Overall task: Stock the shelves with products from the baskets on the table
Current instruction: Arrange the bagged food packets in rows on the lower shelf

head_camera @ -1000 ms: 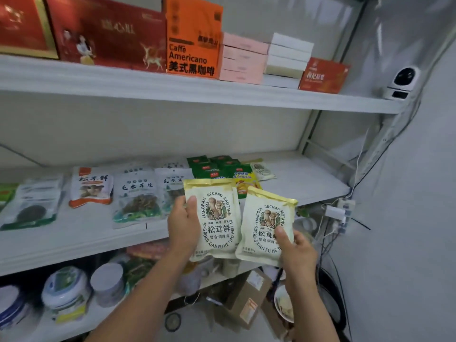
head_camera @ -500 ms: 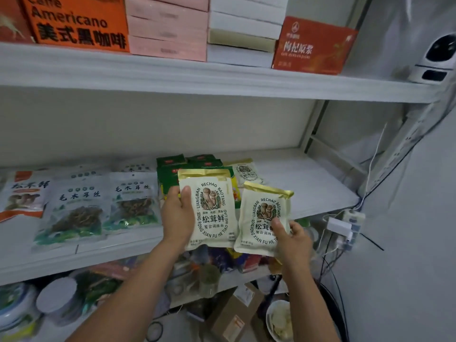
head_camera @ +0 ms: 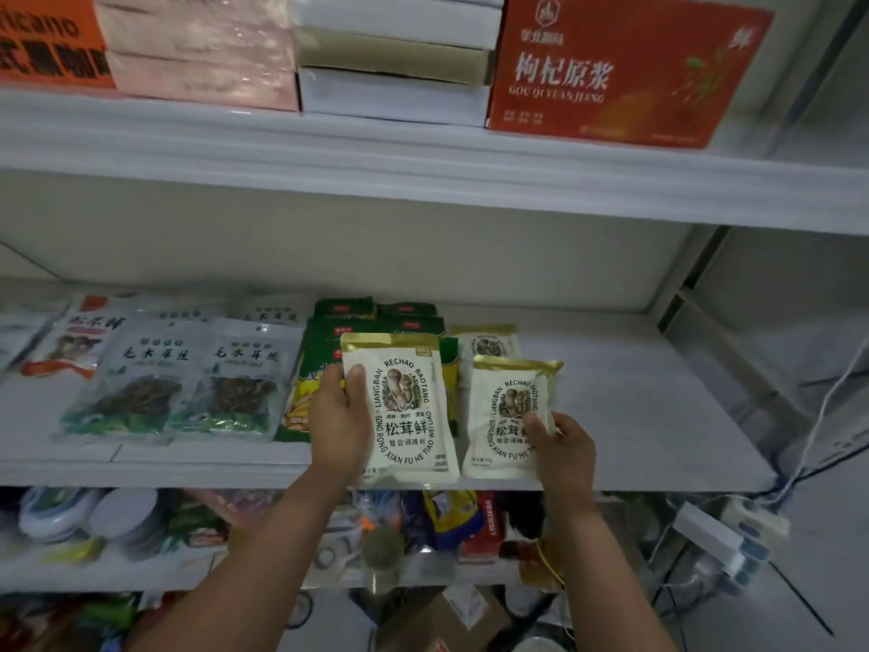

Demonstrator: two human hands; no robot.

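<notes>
I hold two cream mushroom-seasoning pouches with gold tops over the front edge of the middle shelf [head_camera: 635,407]. My left hand [head_camera: 341,416] grips the left pouch [head_camera: 406,411] by its left side, thumb on the front. My right hand [head_camera: 564,447] pinches the right pouch [head_camera: 508,407] at its lower right corner. A third matching pouch [head_camera: 484,343] lies flat on the shelf just behind them. No basket or table is in view.
Green packets [head_camera: 362,322] and clear bags of dried fungus [head_camera: 188,383] fill the shelf's left half; bare shelf lies to the right. Boxes, including an orange one [head_camera: 620,72], line the upper shelf. Tins and packets crowd the shelf below; a power strip [head_camera: 719,543] hangs at right.
The view has moved closer and to the right along the shelving. Both hands have carried the pouches forward, from in front of the shelf to over its front edge.
</notes>
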